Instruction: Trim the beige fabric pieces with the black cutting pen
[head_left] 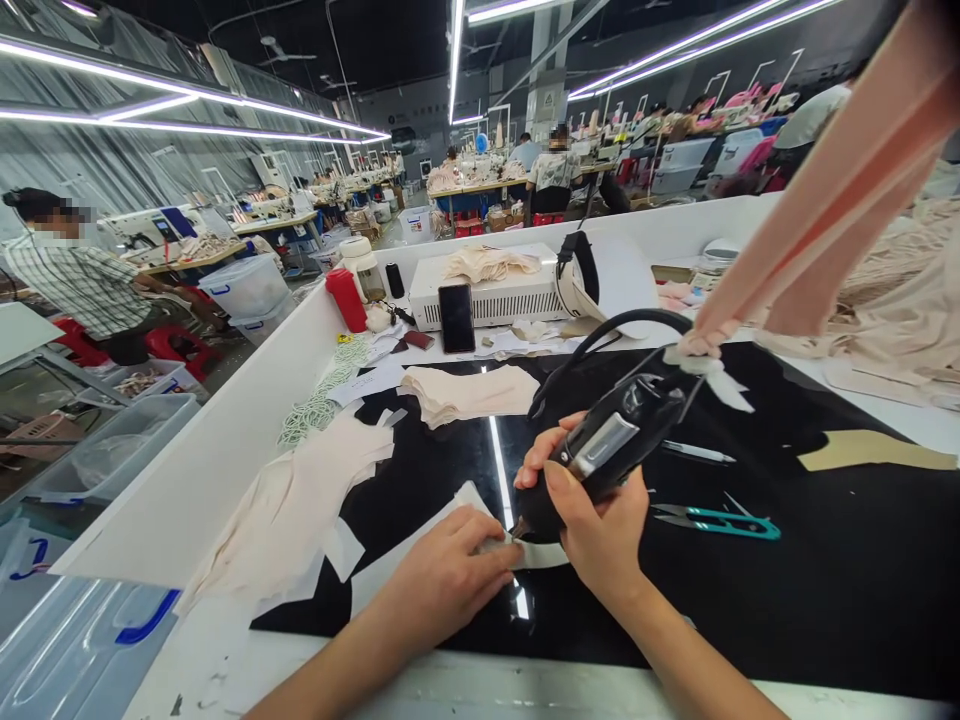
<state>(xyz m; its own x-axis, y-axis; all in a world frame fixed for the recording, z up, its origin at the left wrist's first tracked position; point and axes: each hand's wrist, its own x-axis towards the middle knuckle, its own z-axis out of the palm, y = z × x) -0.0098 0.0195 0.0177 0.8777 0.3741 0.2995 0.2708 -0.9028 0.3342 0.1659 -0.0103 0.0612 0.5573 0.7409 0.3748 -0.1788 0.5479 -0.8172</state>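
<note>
A black handheld tool (609, 440) (silver-panelled) — tilted, nose down — points at a pale sheet (386, 567) lying flat.

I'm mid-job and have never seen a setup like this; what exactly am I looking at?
There's no robot here: these are a person's two bare hands, seen in one picture from a camera worn on their head, looking forward and down.

The right hand grips a black corded handheld tool, with a pink fabric strip tied near its upper end. The left hand rests on a pale piece, fingertips close to the tool's tip.

On the glossy black work surface lie teal thread snips, a white pen and a pale fabric stack. A phone stands behind.
</note>
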